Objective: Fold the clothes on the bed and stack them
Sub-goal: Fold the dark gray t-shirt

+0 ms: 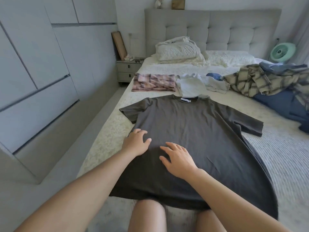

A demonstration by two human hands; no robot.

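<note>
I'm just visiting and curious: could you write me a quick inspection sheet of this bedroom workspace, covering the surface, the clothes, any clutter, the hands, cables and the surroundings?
Surface: bed with pale textured cover.
Job's things: dark grey T-shirt spread flat, collar toward the headboard; folded pink plaid garment; folded white garment; unfolded heap with plaid shirt and blue clothes.
Clutter: crumpled pillows.
Grippers: left hand and right hand, fingers spread, resting on the T-shirt.
Cables: nothing seen.
Surroundings: padded headboard, green fan, nightstand, wardrobe doors.
</note>
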